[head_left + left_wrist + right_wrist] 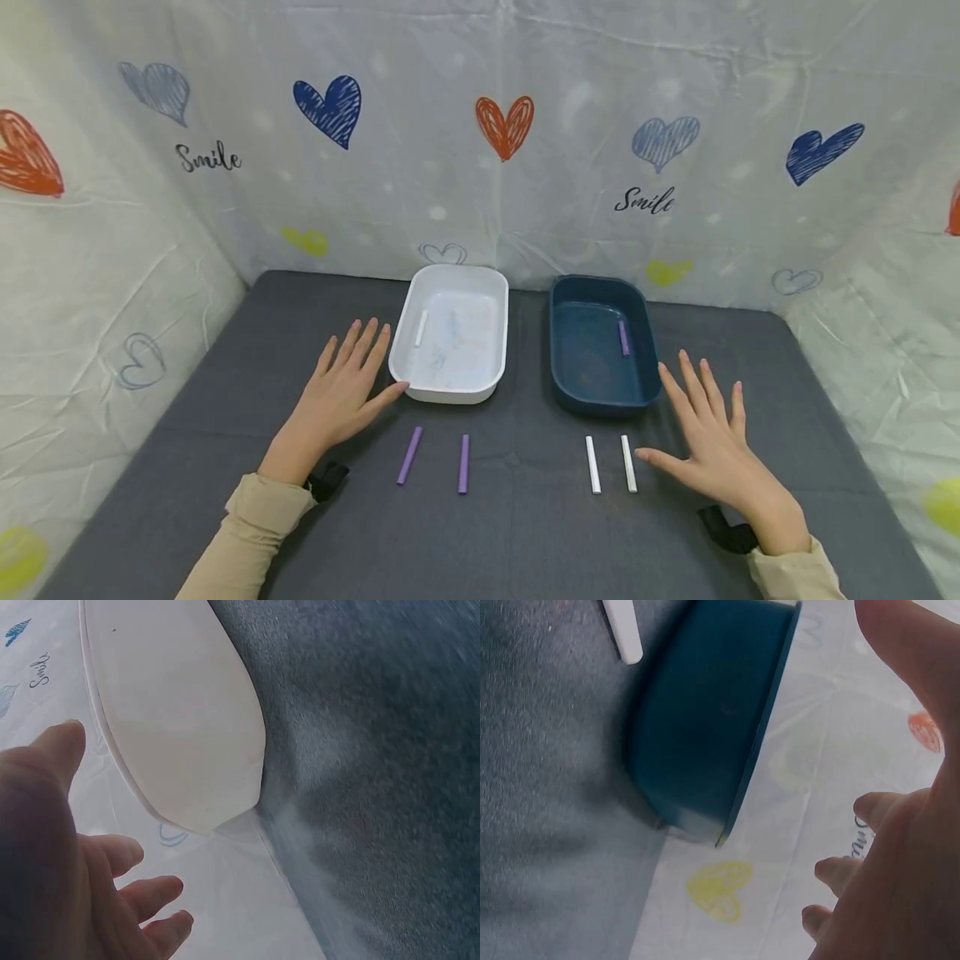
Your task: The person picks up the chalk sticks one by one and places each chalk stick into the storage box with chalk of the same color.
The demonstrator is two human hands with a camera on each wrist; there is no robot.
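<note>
My left hand [337,400], fingers spread and holding nothing, is at the left side of a white tub [450,397]; its thumb overlaps the tub's near left edge. Inside that tub lies a white chalk stick [422,328]. Two purple chalk sticks [408,456] [463,464] lie on the table in front of it. My right hand [712,450] is also spread and empty, at the right of a dark blue tub [606,408] with a purple chalk stick [624,338] in it. Two white chalk sticks [593,464] [628,463] lie near the right thumb.
A dark grey cloth covers the table [525,542]. Behind and at both sides hangs a pale curtain [420,183] printed with hearts and "Smile". The two tubs stand side by side near the table's back edge, a narrow gap between them.
</note>
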